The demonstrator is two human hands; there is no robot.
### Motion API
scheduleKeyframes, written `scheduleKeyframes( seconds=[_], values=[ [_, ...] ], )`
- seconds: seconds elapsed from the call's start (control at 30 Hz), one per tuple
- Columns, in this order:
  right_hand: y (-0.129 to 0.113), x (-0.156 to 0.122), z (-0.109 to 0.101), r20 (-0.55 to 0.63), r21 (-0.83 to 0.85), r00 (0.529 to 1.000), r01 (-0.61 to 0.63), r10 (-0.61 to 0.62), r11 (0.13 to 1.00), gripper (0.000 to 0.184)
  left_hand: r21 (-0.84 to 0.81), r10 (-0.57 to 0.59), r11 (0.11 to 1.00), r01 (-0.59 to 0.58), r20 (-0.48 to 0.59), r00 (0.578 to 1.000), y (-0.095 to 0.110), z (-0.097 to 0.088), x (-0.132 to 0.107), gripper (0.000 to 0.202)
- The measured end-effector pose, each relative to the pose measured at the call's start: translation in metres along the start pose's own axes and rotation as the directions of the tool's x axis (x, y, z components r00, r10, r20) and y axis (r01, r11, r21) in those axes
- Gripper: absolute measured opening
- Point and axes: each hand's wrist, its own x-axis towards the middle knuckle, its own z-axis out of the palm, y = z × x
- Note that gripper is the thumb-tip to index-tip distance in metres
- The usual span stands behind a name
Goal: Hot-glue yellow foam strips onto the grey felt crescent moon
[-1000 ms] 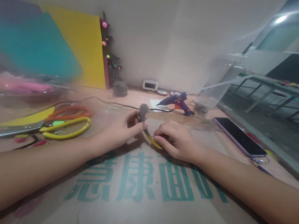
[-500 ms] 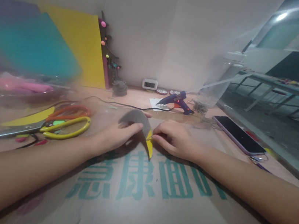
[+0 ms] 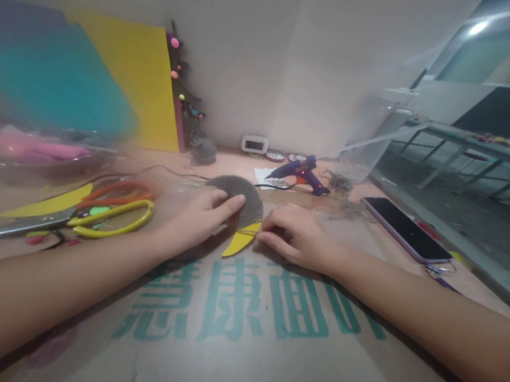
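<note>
A grey round felt piece (image 3: 244, 197) with a yellow crescent strip (image 3: 240, 243) along its lower edge lies flat on the cardboard sheet (image 3: 235, 333) with teal print. My left hand (image 3: 201, 221) rests on the grey piece, fingers stretched and pressing it down. My right hand (image 3: 296, 238) sits just right of it, fingers curled and pinching the yellow strip's edge where it meets the grey.
Yellow-handled scissors (image 3: 90, 218) and orange-handled ones (image 3: 117, 187) lie at left on a yellow scrap. A blue glue gun (image 3: 300, 172) with its cord, a small clock (image 3: 254, 145) and a phone (image 3: 406, 229) sit further back. Coloured sheets (image 3: 122, 84) lean against the wall.
The grey piece, held upright and edge-on a second ago, has been turned and laid flat; the yellow strip swung down under it. My left fingers went from pinching to pressing flat.
</note>
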Motion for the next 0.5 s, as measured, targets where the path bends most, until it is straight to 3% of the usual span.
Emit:
scheduleKeyframes(
  seconds=[0.2, 0.37, 0.5],
  values=[
    [-0.004, 0.001, -0.002, 0.013, 0.007, 0.998, 0.053, -0.054, 0.999, 0.02, 0.092, 0.027, 0.995, -0.023, -0.04, 0.999, -0.002, 0.0, 0.001, 0.043],
    [-0.005, 0.001, -0.003, 0.0, 0.009, 0.993, 0.116, -0.116, 0.993, 0.021, 0.007, 0.05, 0.999, -0.05, -0.018, 0.999, 0.006, -0.001, 0.002, 0.037],
    [-0.006, 0.0, -0.004, -0.002, 0.004, 0.989, 0.149, -0.149, 0.989, 0.023, 0.059, -0.009, 0.998, 0.009, -0.002, 1.0, 0.012, -0.004, -0.001, 0.04]
  ],
)
